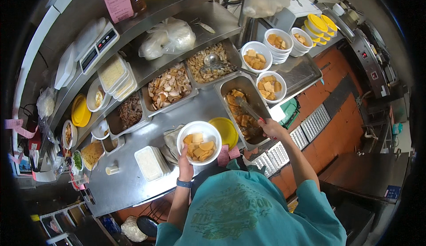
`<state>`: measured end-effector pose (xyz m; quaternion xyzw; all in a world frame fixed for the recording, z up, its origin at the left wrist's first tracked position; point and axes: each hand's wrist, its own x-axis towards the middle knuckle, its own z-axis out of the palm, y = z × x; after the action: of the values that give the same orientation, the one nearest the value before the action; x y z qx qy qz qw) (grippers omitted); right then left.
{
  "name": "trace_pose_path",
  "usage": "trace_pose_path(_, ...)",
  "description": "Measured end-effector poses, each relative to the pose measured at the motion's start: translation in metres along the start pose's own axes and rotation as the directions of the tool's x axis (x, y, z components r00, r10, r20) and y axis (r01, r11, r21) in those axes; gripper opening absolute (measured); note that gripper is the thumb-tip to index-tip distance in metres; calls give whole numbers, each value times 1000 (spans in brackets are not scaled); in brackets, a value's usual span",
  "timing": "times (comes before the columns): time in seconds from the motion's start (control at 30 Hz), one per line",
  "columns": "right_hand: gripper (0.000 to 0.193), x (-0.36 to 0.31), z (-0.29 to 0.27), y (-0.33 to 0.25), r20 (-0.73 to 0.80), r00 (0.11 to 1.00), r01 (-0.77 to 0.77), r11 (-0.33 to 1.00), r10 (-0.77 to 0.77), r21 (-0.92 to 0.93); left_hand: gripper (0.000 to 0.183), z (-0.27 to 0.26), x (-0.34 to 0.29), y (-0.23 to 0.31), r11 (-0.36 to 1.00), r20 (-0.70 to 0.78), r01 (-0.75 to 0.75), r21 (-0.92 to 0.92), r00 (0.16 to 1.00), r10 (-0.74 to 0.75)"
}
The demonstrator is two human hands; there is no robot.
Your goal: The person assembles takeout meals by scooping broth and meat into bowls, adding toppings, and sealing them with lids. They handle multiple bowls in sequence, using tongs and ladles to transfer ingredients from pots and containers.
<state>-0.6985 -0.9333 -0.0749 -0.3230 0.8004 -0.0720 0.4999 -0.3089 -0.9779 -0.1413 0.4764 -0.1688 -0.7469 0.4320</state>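
Head view: left hand [184,161] grips white bowl [199,142] (filled with tofu pieces); right hand [271,128] clasps tongs [248,107] over steel tray [230,85].

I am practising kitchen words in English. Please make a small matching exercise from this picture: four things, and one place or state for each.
1. white bowl
2. tongs
3. yellow lid
4. clear plastic bag

a. on the shelf
b. in the right hand
c. held by the left hand
d. flat on the counter beside the bowl

Pairs: 1-c, 2-b, 3-d, 4-a
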Motion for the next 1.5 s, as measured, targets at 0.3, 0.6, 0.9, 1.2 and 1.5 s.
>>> trace_pose_path(0.3, 33, 59, 27, 4, 74, 982, 121, 874, -176, 471, 46, 1, 14, 0, 991, -8, -71, -117, 997, 71)
trace_pose_path(0.6, 31, -92, -19, -8, 79, 975, 147, 870, -208, 470, 55, 46, 48, -5, 964, 42, -220, 147, 975, 217)
trace_pose_path(0.9, 37, -146, -10, -33, -111, 979, 170, 985, -170, -12, 63, 73, 45, 0, 996, 84, -24, 81, 996, 17)
trace_pose_path(1.2, 42, 33, 17, 21, -110, 993, 56, 988, -41, 143, 60, 53, 39, -14, 999, 69, -47, 8, 997, 46)
trace_pose_path(1.5, 32, -51, -10, 0, -71, 987, 159, 907, -143, 389, 60, 39, 41, -14, 989, 60, -130, 69, 990, 126)
